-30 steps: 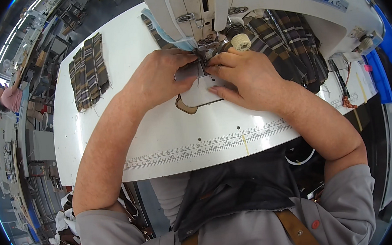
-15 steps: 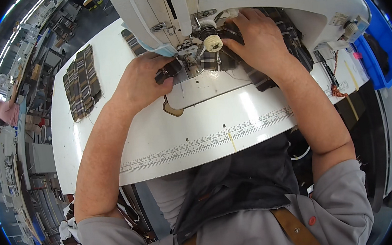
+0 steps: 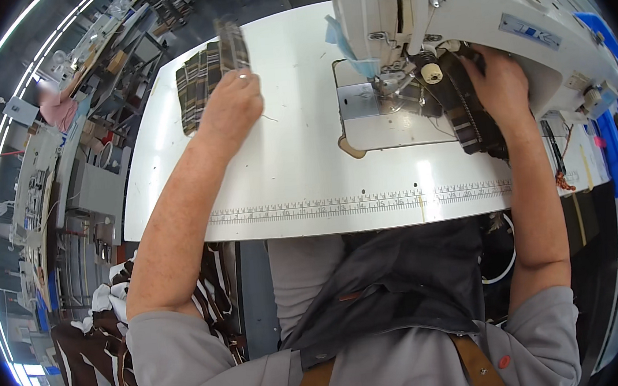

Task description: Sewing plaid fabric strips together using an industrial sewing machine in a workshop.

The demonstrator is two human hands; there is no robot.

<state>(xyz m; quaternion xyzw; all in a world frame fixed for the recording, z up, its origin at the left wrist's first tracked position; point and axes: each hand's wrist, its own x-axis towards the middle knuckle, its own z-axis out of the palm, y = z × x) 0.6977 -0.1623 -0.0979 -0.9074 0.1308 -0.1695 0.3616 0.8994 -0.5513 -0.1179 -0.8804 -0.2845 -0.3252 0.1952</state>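
Observation:
My left hand point(image 3: 235, 104) is closed on a plaid fabric piece point(image 3: 232, 42), lifted and blurred by motion at a small plaid stack point(image 3: 193, 85) on the white table's left part. My right hand point(image 3: 499, 81) reaches under the arm of the sewing machine point(image 3: 469, 6), closed on dark plaid pieces with zippers point(image 3: 468, 116), its fingertips partly hidden. Left of that hand are the presser foot point(image 3: 387, 83) and metal needle plate point(image 3: 360, 100), with a light blue strip of material point(image 3: 340, 39) hanging at the machine head.
The white table point(image 3: 300, 179) has a printed ruler along its front edge. A blue bin point(image 3: 614, 151) and a tool with braided cord point(image 3: 558, 164) sit at the right. Brown and white garments point(image 3: 88, 359) lie low at left. A person in pink point(image 3: 59, 104) is at a far-left bench.
My left hand moved from the needle area leftward to the fabric stack and lifted a piece. My right hand shifted from the needle to the pieces under the machine arm. The view swung.

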